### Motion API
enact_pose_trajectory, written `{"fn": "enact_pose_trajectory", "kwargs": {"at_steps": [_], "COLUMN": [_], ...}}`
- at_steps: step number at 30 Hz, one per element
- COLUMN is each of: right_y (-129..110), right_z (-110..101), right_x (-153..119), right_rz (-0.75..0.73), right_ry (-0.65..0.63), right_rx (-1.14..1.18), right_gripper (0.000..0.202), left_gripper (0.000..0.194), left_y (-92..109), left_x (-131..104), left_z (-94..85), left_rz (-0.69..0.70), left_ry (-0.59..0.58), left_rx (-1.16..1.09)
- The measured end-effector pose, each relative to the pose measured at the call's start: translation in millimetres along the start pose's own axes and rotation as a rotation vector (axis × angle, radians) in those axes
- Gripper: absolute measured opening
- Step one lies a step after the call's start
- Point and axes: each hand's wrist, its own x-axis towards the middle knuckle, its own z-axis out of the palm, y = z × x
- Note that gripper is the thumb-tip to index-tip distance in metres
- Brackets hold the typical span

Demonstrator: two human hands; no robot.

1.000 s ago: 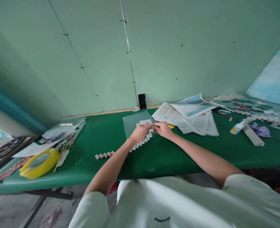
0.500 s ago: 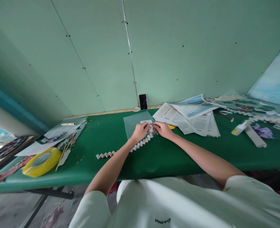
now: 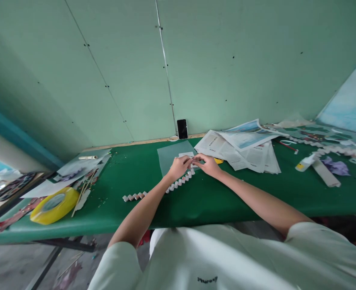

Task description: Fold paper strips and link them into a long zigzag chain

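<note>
A zigzag chain of folded paper runs across the green table up to my hands, partly hidden under my left forearm. My left hand is closed in a pinch at the chain's upper end. Against it, my right hand pinches at the same end, fingertips almost meeting the left ones. The small folded piece between the fingertips is mostly covered. Beneath and behind the hands lie a translucent sheet and a small stack of white paper strips. Just right of my right hand, a yellow object shows in part.
A phone leans on the wall at the back. Newspapers lie to the right, with a glue bottle and another paper chain beyond. At left is a big yellow tape roll beside thin sticks.
The right fingers have shifted slightly and closed nearer the left fingertips, covering more of the white piece. The chain and the other things stay where they were.
</note>
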Motion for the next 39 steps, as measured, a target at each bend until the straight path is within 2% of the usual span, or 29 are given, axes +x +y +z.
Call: {"fn": "enact_pose_trajectory", "kwargs": {"at_steps": [7, 16, 27, 35, 39], "right_y": [1.4, 4.8, 4.8, 3.3, 1.0], "right_z": [1.2, 3.8, 4.1, 3.0, 2.6], "right_x": [-1.3, -1.3, -2.2, -0.9, -0.1], "right_rz": [-0.026, 0.049, 0.034, 0.086, 0.058], "right_ry": [0.07, 0.122, 0.1, 0.044, 0.082], "right_rx": [0.012, 0.081, 0.103, 0.167, 0.109], "right_gripper": [0.036, 0.038, 0.034, 0.034, 0.032], "left_gripper": [0.037, 0.037, 0.035, 0.038, 0.035], "left_y": [1.4, 7.5, 1.3, -0.9, -1.8], "left_x": [-1.0, -1.9, 0.2, -0.4, -0.4], "left_z": [-0.5, -2.7, 0.3, 2.8, 3.8], "left_rz": [0.013, -0.01, -0.033, -0.027, -0.052], "left_ry": [0.005, 0.004, 0.006, 0.032, -0.003], "left_rx": [-0.063, -0.104, -0.149, -0.128, -0.196]}}
